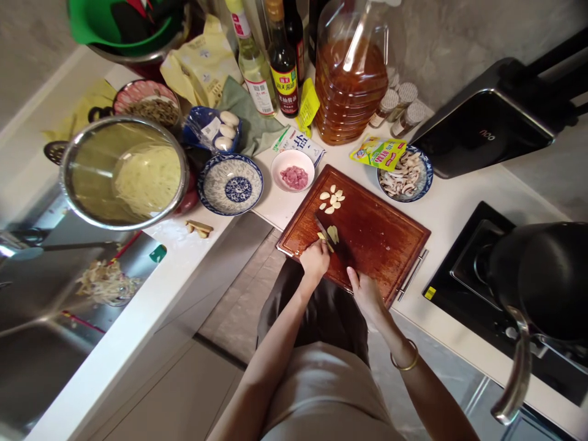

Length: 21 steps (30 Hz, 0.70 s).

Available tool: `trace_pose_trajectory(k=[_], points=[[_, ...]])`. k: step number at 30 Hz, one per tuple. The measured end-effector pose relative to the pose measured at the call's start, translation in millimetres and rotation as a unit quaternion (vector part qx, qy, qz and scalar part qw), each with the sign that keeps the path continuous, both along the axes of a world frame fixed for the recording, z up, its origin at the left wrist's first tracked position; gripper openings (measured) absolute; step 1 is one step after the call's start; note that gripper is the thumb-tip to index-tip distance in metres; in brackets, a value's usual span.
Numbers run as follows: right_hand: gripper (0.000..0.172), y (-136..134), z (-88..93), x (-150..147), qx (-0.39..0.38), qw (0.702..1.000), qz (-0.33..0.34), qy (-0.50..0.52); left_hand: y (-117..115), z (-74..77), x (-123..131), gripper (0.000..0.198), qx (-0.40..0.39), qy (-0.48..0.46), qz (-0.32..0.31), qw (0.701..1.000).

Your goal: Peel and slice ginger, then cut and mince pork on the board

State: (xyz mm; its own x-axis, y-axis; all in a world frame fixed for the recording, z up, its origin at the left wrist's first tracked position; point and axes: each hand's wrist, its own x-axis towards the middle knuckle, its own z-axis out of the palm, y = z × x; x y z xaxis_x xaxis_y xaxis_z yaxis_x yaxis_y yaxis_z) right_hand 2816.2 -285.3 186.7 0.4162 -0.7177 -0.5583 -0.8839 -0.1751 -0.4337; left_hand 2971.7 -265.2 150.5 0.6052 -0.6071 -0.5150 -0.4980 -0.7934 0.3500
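My right hand (367, 293) grips a kitchen knife (324, 229), its blade seen nearly edge-on over the wooden cutting board (390, 236). The handle is mostly hidden in that hand. My left hand (315, 260) has its fingers curled down at the board's near left, against a pale yellow piece that looks like ginger, mostly covered by the fingertips. Beside the blade lie ginger slices (333, 234). Several peeled garlic cloves (331, 199) are farther up the board. Past its far left corner stands a small white bowl (274, 174) with chopped pink meat (294, 177).
A blue-patterned plate (206, 187), a large steel pot (67, 184) and ginger pieces (199, 229) lie left, near the sink (50, 361). Bottles and a big oil jug (351, 79) line the back. Sliced mushrooms (404, 177), a knife block (482, 122) and a black wok (546, 275) are right.
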Motion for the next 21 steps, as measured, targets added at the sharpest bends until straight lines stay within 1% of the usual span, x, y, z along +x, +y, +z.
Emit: trace_pose_trajectory(k=[6, 13, 19, 21], points=[[0.064, 4.5, 6.2, -3.6, 0.002, 1.0, 0.007, -0.003, -1.8, 2.3, -0.2, 0.052, 0.014, 0.003, 0.009, 1.0], [0.063, 3.4, 6.3, -1.2, 0.01, 1.0, -0.007, -0.005, -4.7, 8.1, -0.1, 0.052, 0.033, 0.014, 0.016, 0.999], [0.065, 5.1, 8.0, 4.9, 0.002, 1.0, 0.002, 0.016, -4.6, 5.2, -0.1, 0.051, 0.027, 0.006, 0.011, 1.0], [0.066, 5.1, 6.0, 9.9, -0.005, 1.0, 0.008, 0.024, -4.7, 4.3, -0.4, 0.05, 0.025, 0.002, 0.01, 1.0]])
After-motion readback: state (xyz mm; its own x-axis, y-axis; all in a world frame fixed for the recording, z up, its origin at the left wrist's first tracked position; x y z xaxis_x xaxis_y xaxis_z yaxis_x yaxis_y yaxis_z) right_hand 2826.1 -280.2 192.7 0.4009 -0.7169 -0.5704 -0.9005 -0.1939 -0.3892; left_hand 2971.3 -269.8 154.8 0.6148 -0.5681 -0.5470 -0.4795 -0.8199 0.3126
